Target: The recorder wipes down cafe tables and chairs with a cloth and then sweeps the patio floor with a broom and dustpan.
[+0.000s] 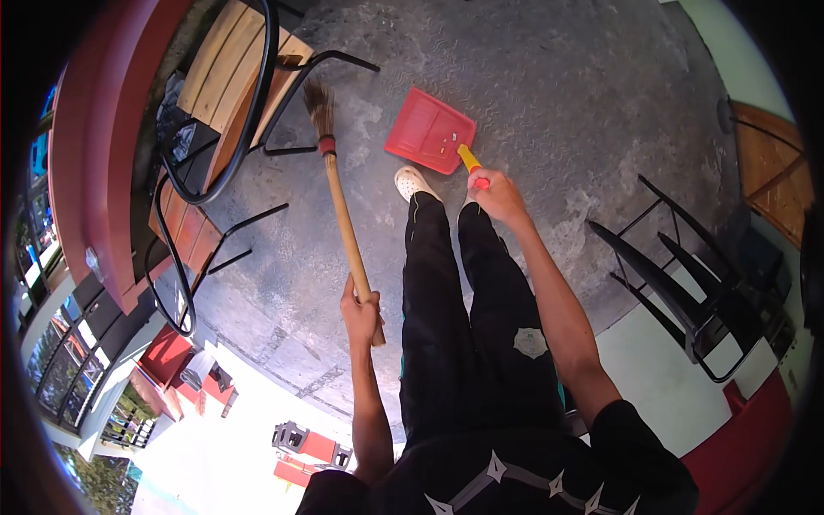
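My left hand point(361, 316) is wrapped round the wooden handle of a broom point(346, 210), close to the handle's end. The broom slants away to the upper left, its brown bristles beside a wooden-slatted chair. A red dustpan point(422, 129) lies ahead of my feet, with a few small pale bits in it near the handle. My right hand point(498, 196) grips the dustpan's yellow and red handle. The bristles are apart from the pan, off to its left.
Wood-slatted chairs point(230, 69) with black metal frames stand at the left. A black chair point(678, 275) is at the right, below a brown wooden panel point(777, 167). My pale clogs point(414, 184) stand on the rough grey concrete floor point(558, 86). Red and grey stools point(313, 446) are behind me, lower left.
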